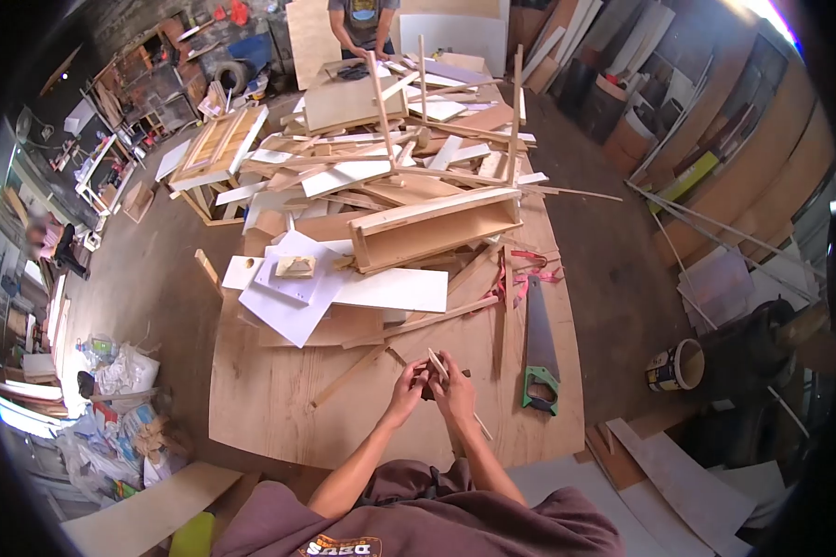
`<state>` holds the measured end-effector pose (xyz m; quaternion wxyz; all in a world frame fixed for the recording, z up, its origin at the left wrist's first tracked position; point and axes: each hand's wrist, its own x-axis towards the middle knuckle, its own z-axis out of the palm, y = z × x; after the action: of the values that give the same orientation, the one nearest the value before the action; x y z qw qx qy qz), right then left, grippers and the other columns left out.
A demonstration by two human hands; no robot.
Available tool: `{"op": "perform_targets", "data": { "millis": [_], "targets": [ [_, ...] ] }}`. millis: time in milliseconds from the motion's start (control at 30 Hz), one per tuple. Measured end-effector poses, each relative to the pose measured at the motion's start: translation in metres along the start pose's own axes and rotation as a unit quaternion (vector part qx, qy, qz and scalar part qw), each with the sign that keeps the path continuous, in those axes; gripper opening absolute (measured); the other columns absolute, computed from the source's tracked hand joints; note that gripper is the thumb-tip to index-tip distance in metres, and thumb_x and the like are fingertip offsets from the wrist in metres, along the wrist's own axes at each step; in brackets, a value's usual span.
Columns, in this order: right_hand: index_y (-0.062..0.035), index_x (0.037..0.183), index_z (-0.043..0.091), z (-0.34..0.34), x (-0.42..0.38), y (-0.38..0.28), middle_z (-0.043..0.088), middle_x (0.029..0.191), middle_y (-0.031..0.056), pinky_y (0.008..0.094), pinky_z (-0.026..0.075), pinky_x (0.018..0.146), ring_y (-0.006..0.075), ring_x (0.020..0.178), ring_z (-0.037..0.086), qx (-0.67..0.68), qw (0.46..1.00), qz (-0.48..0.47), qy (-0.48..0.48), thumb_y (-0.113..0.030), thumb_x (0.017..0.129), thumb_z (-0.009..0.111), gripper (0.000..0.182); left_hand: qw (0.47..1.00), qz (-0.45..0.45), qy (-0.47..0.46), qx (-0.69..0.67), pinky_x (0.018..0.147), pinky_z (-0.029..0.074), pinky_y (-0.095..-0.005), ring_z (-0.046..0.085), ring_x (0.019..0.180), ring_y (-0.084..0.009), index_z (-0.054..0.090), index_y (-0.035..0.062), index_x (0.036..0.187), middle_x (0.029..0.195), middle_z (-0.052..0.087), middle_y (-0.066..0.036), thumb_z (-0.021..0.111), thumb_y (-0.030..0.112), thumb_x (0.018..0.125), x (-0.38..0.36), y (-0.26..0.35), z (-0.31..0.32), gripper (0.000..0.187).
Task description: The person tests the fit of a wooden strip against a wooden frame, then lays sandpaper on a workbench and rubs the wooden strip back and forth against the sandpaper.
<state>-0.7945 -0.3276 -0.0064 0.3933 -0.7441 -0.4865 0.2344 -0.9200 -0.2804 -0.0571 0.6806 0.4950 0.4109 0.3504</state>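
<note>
Both my hands are together above the near part of the plywood tabletop (279, 408). In the fingers of my right hand (452, 395) is a small, pale strip of wood (437, 364), tilted upward. My left hand (407, 394) is closed right beside it, fingertips close to the strip; what they grip is partly hidden. A dark brown object (427, 392) shows between and below the hands, too small to name. To the right lies a hand saw (541, 339) with a green and black handle. Thin wooden sticks lie near both hands.
Scrap boards and slats (381, 176) are heaped across the table, with an open wooden box (437, 232) in front. Red straps (529, 269) lie near the saw. Another person (362, 23) stands at the far end. A bucket (675, 365) and plastic bags (125, 371) are on the floor.
</note>
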Motion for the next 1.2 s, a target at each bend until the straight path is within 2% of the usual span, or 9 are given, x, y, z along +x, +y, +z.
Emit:
{"op": "perform_targets", "data": {
  "millis": [400, 567, 633, 700, 767, 967, 1067, 1167, 1200],
  "targets": [
    [-0.0125, 0.134, 0.046, 0.007, -0.028, -0.085, 0.071, 0.084, 0.0164, 0.0469, 0.052, 0.065, 0.0401, 0.076, 0.069, 0.001, 0.994, -0.03, -0.104, -0.021, 0.087, 0.07, 0.053, 1.0, -0.015, 0.017, -0.005, 0.089, 0.051, -0.0303, 0.061, 0.103, -0.0141, 0.043, 0.0091, 0.15, 0.112, 0.065, -0.008, 0.057, 0.028, 0.104, -0.063, 0.067, -0.068, 0.052],
    [-0.0112, 0.131, 0.043, 0.007, -0.038, -0.093, 0.068, 0.077, 0.0171, 0.0435, 0.05, 0.06, 0.0387, 0.067, 0.066, 0.058, 0.992, -0.065, -0.095, -0.013, 0.087, 0.069, 0.051, 0.991, 0.122, 0.047, 0.036, 0.089, 0.051, -0.0294, 0.061, 0.1, -0.0115, 0.048, 0.0083, 0.147, 0.113, 0.064, -0.006, 0.057, 0.033, 0.104, -0.073, 0.079, -0.072, 0.05],
    [-0.0096, 0.127, 0.045, 0.002, -0.045, -0.102, 0.066, 0.074, 0.0161, 0.04, 0.049, 0.058, 0.0323, 0.062, 0.066, 0.104, 0.99, -0.033, -0.088, -0.008, 0.085, 0.069, 0.048, 0.974, 0.191, 0.077, 0.099, 0.087, 0.051, -0.0293, 0.061, 0.097, -0.0116, 0.052, 0.009, 0.145, 0.111, 0.065, -0.006, 0.058, 0.032, 0.104, -0.085, 0.085, -0.073, 0.048],
    [-0.0078, 0.124, 0.047, 0.0, -0.051, -0.109, 0.064, 0.072, 0.0135, 0.0378, 0.047, 0.056, 0.0262, 0.06, 0.061, 0.117, 0.991, -0.042, -0.058, -0.007, 0.085, 0.068, 0.045, 0.969, 0.113, 0.028, 0.217, 0.074, 0.053, -0.0281, 0.063, 0.084, -0.0132, 0.057, 0.0109, 0.14, 0.108, 0.068, -0.008, 0.063, 0.03, 0.101, -0.098, 0.098, -0.075, 0.044],
    [-0.0056, 0.12, 0.048, -0.003, -0.051, -0.112, 0.061, 0.072, 0.009, 0.0344, 0.046, 0.056, 0.0176, 0.062, 0.057, 0.123, 0.99, -0.051, -0.039, -0.005, 0.084, 0.069, 0.042, 0.959, 0.156, 0.036, 0.233, 0.07, 0.053, -0.0289, 0.063, 0.08, -0.0141, 0.057, 0.0124, 0.14, 0.106, 0.069, -0.009, 0.067, 0.026, 0.097, -0.105, 0.107, -0.074, 0.045],
    [-0.0052, 0.122, 0.047, -0.008, -0.06, -0.106, 0.061, 0.073, 0.0087, 0.0316, 0.047, 0.059, 0.0148, 0.065, 0.055, 0.137, 0.987, -0.029, -0.076, -0.005, 0.084, 0.071, 0.045, 0.965, 0.151, 0.027, 0.215, 0.067, 0.055, -0.0296, 0.065, 0.079, -0.0156, 0.058, 0.0072, 0.137, 0.103, 0.071, -0.01, 0.07, 0.016, 0.088, -0.109, 0.114, -0.084, 0.052],
    [-0.0051, 0.118, 0.047, -0.018, -0.064, -0.108, 0.07, 0.082, 0.019, 0.0357, 0.05, 0.063, 0.0268, 0.068, 0.066, 0.157, 0.983, -0.047, -0.077, -0.006, 0.083, 0.071, 0.042, 0.96, 0.167, 0.039, 0.221, 0.071, 0.057, -0.0301, 0.067, 0.084, -0.0158, 0.058, 0.001, 0.134, 0.11, 0.07, -0.011, 0.066, 0.014, 0.088, -0.107, 0.117, -0.083, 0.048],
    [-0.0038, 0.118, 0.049, -0.02, -0.061, -0.099, 0.068, 0.083, 0.0197, 0.0366, 0.05, 0.065, 0.0266, 0.07, 0.066, 0.139, 0.986, -0.061, -0.07, -0.005, 0.083, 0.069, 0.04, 0.963, 0.18, 0.086, 0.184, 0.074, 0.057, -0.0323, 0.068, 0.087, -0.0203, 0.061, 0.0047, 0.133, 0.116, 0.067, -0.012, 0.065, 0.016, 0.091, -0.106, 0.117, -0.075, 0.044],
    [-0.0038, 0.118, 0.049, -0.022, -0.061, -0.098, 0.068, 0.083, 0.0197, 0.0366, 0.05, 0.065, 0.0266, 0.07, 0.066, 0.139, 0.986, -0.06, -0.07, -0.005, 0.083, 0.069, 0.04, 0.929, 0.251, 0.095, 0.255, 0.077, 0.056, -0.0334, 0.068, 0.088, -0.0245, 0.061, 0.0072, 0.133, 0.116, 0.066, -0.012, 0.065, 0.018, 0.093, -0.104, 0.118, -0.074, 0.042]
  ]
}}
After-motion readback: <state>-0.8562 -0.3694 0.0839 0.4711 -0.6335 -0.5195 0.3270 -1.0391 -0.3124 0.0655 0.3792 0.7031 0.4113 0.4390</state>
